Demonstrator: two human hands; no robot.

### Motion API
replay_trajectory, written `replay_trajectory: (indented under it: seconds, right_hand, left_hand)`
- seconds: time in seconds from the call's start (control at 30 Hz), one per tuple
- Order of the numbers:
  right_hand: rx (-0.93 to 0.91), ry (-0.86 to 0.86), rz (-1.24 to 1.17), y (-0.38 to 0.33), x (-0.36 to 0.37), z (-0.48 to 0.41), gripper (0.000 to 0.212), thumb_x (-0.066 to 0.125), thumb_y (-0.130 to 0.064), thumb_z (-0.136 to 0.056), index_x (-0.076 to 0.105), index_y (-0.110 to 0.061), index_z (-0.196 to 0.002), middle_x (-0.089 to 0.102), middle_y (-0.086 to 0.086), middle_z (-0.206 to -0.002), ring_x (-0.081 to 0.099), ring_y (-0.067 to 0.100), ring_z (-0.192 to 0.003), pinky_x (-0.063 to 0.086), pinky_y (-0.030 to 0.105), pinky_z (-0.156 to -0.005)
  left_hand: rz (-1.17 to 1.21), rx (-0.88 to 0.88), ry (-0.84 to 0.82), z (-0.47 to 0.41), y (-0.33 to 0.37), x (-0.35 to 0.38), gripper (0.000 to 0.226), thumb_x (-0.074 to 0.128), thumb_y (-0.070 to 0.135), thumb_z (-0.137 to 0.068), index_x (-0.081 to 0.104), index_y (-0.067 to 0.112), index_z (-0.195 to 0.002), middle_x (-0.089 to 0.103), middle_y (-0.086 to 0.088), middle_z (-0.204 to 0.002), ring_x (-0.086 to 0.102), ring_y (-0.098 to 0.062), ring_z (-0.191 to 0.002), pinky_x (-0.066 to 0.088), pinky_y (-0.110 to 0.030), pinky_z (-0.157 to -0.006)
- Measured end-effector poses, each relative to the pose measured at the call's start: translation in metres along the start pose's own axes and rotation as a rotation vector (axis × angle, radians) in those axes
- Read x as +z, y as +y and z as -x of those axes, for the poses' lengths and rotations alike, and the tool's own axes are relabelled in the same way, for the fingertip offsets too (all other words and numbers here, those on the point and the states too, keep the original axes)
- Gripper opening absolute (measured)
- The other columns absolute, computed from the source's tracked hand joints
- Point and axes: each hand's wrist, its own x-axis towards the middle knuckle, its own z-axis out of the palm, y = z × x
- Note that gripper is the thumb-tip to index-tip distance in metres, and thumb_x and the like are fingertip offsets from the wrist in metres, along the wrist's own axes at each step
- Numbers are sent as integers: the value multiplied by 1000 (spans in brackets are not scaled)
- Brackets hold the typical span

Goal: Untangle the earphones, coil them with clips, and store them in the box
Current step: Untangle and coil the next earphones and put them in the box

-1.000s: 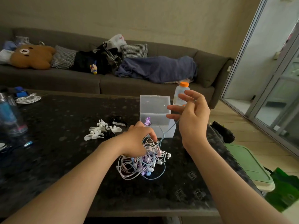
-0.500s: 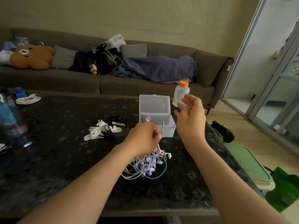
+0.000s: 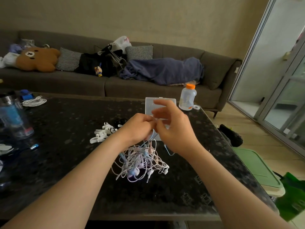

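A tangled bunch of earphones [image 3: 140, 162], in white, lilac and pale blue cords, is held up at its top over a dark speckled table [image 3: 66, 129], its lower loops and earbuds fanned out at the surface (whether they rest on it cannot be told). The cords are gripped by the left hand [image 3: 138, 128], whose fingers are curled around the top of the bunch. The right hand [image 3: 175, 129] is pressed close against it, thumb and forefinger pinched on a cord while the other fingers are raised and spread; the hand is blurred, and a pale blue loop is seen hanging beneath it. A clear plastic box [image 3: 149, 104] is partly hidden just behind both hands. White clips [image 3: 102, 133] are scattered on the table to the left of the hands. An orange-capped bottle [image 3: 187, 98] is stood near the table's far right corner, and a grey sofa [image 3: 148, 90] is seen beyond.
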Motion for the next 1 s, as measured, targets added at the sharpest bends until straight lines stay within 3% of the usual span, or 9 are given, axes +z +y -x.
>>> replay_trajectory:
  seconds: [0.13, 0.3, 0.47, 0.6, 0.67, 0.73, 0.8, 0.87, 1.0]
  right_hand:
    - [66, -71, 83, 9, 8, -3, 50, 61, -9, -101, 51, -31, -144, 75, -10, -107, 71, 7, -92, 61, 32, -87]
    - [276, -342, 308, 23, 2, 2, 24, 65, -12, -98, 77, -23, -117, 69, -7, -95, 66, 9, -81, 63, 35, -90]
    - [462, -541, -11, 24, -5, 5, 18, 61, -31, -105, 74, -23, -114, 77, 6, -99, 79, 19, -81, 63, 29, -73]
    - [361, -292, 51, 24, -1, 0, 29, 57, -34, -108, 80, -25, -94, 76, -3, -92, 74, 18, -85, 64, 34, -80]
    - [360, -159, 4, 20, -2, -2, 32, 56, -36, -108, 81, -24, -93, 73, -8, -78, 68, 8, -67, 60, 32, -63]
    - [356, -11, -58, 12, -5, -3, 37, 53, -37, -110, 80, -22, -90, 62, -10, -58, 52, 3, -49, 44, 22, -52]
    - [320, 183, -195, 5, -9, -6, 40, 48, -36, -112, 78, -20, -90, 72, -4, -67, 62, 10, -62, 49, 25, -65]
    - [319, 338, -352, -4, -13, -7, 40, 43, -34, -114, 72, -14, -96, 77, 2, -75, 74, 16, -76, 57, 30, -76]
    - [296, 470, -441, -10, -12, -7, 34, 41, -38, -114, 62, -16, -99, 59, 2, -61, 74, 28, -64, 62, 45, -64]
  left_hand:
    - [-60, 63, 149, 4, 2, -5, 35, 53, 23, -109, 73, 13, -83, 61, 0, -65, 61, -13, -63, 50, -36, -71]
    - [394, 9, 271, 1, 7, -14, 31, 44, 21, -113, 62, 13, -89, 54, 5, -63, 55, -17, -63, 49, -41, -75]
    - [543, 24, 125, 3, 7, -17, 14, 50, 16, -112, 60, 12, -101, 64, -6, -77, 40, -15, -54, 34, -31, -58]
    - [266, 37, 161, -1, 1, -13, 17, 46, 20, -113, 62, 18, -108, 71, 1, -77, 53, -7, -59, 41, -29, -65]
    - [112, 36, 199, -2, -3, -11, 20, 45, 25, -113, 64, 20, -109, 75, 6, -78, 65, -10, -79, 50, -36, -83]
    - [11, 11, 193, 1, -3, -10, 20, 46, 28, -113, 65, 21, -110, 77, 5, -86, 69, -20, -90, 52, -35, -84]
    - [-66, -7, 150, 3, -3, -9, 17, 50, 28, -112, 65, 21, -110, 78, 4, -90, 71, -24, -88, 55, -36, -80]
    - [-70, -9, 105, 5, -2, -8, 17, 54, 31, -109, 68, 22, -107, 78, 5, -91, 72, -22, -94, 56, -43, -90]
    - [22, 49, 28, 5, 0, -13, 17, 64, 40, -103, 74, 26, -106, 77, 2, -95, 72, -24, -101, 54, -42, -96]
